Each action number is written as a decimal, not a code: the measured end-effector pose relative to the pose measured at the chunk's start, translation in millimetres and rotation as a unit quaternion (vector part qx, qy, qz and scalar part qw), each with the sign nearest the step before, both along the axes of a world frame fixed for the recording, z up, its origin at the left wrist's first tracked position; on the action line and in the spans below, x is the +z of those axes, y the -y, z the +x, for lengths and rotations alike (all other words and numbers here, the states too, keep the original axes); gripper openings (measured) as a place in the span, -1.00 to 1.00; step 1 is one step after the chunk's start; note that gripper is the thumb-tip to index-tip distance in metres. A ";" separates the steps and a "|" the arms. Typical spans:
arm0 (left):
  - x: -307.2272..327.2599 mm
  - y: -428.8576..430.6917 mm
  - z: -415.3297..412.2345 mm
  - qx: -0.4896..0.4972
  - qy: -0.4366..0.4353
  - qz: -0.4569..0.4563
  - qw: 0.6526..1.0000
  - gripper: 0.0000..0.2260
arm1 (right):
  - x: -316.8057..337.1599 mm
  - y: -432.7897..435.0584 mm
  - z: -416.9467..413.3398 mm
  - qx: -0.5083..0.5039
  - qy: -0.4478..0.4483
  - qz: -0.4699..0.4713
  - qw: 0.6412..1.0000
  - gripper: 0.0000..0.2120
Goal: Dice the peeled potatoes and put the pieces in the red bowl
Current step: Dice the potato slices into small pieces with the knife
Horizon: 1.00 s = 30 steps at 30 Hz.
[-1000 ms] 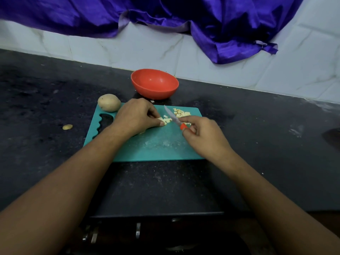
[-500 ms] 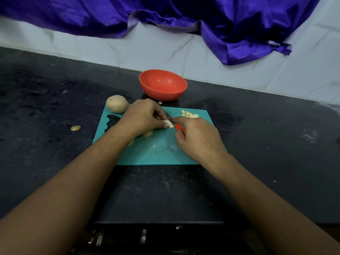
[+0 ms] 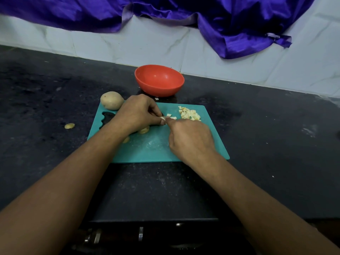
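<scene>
Dicing on the teal board. Right hand, at 5 o'clock of the cut: fingers curled tight, presumably round a knife hidden beneath. Left hand, at 9 o'clock: fingers pinching the potato piece. Best to tuck the left fingertips back and use short, even strokes. Diced pile at the board's 1 o'clock, whole potato at 11. Red bowl beyond at 12, apparently empty, so the pile goes in next.
</scene>
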<state>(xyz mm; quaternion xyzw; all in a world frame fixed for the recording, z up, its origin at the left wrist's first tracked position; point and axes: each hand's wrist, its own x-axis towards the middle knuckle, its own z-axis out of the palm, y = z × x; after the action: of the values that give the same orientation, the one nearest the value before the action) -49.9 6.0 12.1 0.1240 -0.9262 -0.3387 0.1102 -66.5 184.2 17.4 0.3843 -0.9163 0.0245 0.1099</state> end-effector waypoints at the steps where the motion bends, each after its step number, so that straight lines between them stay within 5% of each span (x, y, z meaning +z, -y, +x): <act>1: 0.1 -0.2 0.1 0.002 0.000 0.001 1.000 -0.85 | 0.3 -0.3 -1.5 0.005 -0.004 0.008 1.000 -0.51; 5: -0.3 0.2 2.1 0.007 -0.004 0.003 1.000 -0.84 | 4.8 -10.4 -5.5 0.024 0.007 0.029 0.999 -0.49; 9: 0.0 -0.9 3.7 0.005 -0.004 -0.007 1.000 -0.84 | -1.5 -32.1 -15.2 0.002 0.093 -0.071 0.993 -0.60; 12: 1.2 0.0 4.7 -0.005 -0.006 -0.013 1.000 -0.82 | -10.2 -38.2 -31.9 -0.015 0.247 -0.211 0.946 -0.70; 15: 1.8 4.6 5.1 -0.009 0.003 0.001 1.000 -0.76 | -8.1 -37.4 -33.0 -0.029 0.306 -0.286 0.907 -0.71; 21: 4.3 5.4 5.5 0.000 0.017 -0.002 1.000 -0.84 | 3.7 -19.0 -13.0 -0.026 0.107 -0.156 0.982 -0.61; 30: 5.0 4.6 5.4 0.003 0.009 -0.008 1.000 -0.89 | 0.7 -1.0 -1.1 -0.005 0.023 -0.070 0.997 -0.60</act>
<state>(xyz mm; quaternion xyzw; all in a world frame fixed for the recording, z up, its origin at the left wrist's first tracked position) -44.6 1.4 17.1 0.1287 -0.9294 -0.3300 0.1042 -67.6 185.2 18.2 0.3706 -0.9165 0.0969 0.1154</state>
